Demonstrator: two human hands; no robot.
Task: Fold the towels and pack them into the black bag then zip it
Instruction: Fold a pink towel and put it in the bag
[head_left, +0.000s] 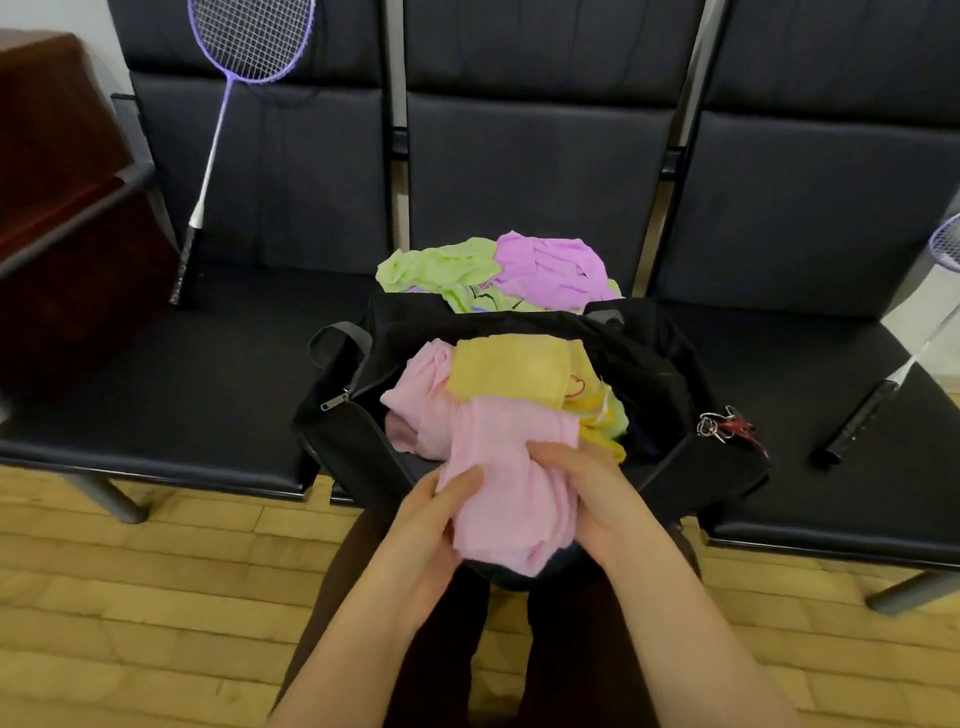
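Observation:
An open black bag (343, 447) sits on the middle bench seat, its zipper pull (335, 401) at the left end. Inside lie a folded yellow towel (511, 366) and another pink towel (421, 400). I hold a folded pink towel (511, 483) over the bag's near edge. My left hand (434, 514) grips its left side and my right hand (587, 493) grips its right side. Behind the bag, a crumpled green towel (436, 267) and a crumpled purple towel (550, 267) lie on the seat.
A purple badminton racket (228, 119) leans on the left seat back. A second racket (883, 395) rests on the right seat. Keys with a red tag (727, 423) hang at the bag's right end. A dark wooden cabinet (57, 208) stands at left.

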